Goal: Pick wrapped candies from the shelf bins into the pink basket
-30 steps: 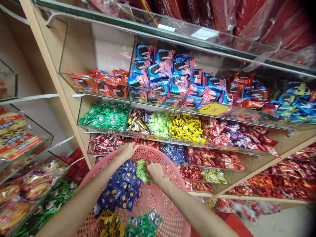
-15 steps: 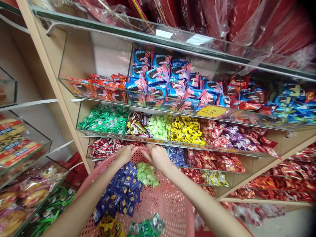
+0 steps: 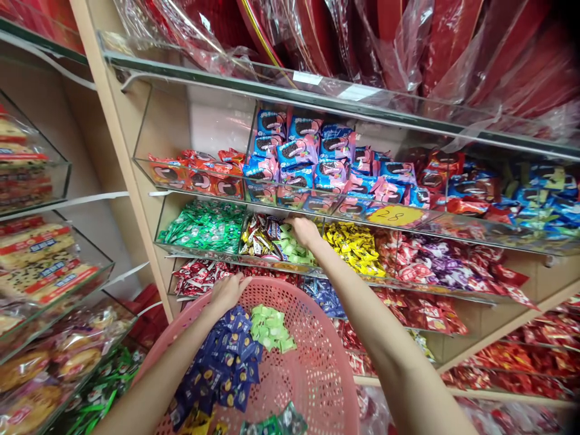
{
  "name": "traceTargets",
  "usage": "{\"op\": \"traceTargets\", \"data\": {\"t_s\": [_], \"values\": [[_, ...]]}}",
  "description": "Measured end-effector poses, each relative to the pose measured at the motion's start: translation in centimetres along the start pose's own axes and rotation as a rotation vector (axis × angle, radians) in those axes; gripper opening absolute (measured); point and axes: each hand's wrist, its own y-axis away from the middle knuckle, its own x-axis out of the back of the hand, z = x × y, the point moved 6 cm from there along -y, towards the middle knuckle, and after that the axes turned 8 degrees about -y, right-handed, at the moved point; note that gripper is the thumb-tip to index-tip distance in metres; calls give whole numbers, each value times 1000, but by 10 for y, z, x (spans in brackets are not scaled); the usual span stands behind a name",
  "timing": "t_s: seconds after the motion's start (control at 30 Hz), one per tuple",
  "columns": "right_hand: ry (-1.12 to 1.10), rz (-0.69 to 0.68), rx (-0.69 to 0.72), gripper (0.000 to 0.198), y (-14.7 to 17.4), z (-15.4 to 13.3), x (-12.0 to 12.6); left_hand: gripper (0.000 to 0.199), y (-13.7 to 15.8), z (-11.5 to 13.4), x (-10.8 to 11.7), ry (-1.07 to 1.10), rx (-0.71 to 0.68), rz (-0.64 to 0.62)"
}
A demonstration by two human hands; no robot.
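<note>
My left hand is closed over the far rim of a round pink plastic basket, holding it tilted in front of the shelves. Dark blue candy packets, light green candies, yellow packets and green packets lie inside. My right hand is over a clear shelf bin, where light green wrapped candies sit beside brown-wrapped chocolate bars. Its fingers are bent down at the candies; their tips, and anything between them, are hidden.
Green-wrapped candies and yellow-wrapped candies fill neighbouring bins. Above are blue cookie packets behind a clear front with a yellow price tag. A wooden upright divides this rack from bread and biscuit packs on the left.
My right hand has let go of the basket rim and moved up into the bin of light green candies. My left hand stays on the rim. The view has tilted up slightly.
</note>
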Motion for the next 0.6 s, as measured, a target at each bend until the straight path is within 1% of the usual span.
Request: {"op": "traceTargets", "data": {"t_s": [0.1, 0.27, 0.47, 0.6], "values": [[12, -50, 79, 48, -7, -6, -6, 53, 1, -2, 1, -4, 3, 6], [27, -87, 109, 41, -10, -8, -10, 52, 0, -2, 0, -4, 16, -5], [60, -53, 92, 38, -3, -4, -5, 49, -1, -2, 1, -10, 16, -12], [118, -7, 105, 30, 5, -4, -1, 50, -2, -2, 0, -19, 6, -3]]}}
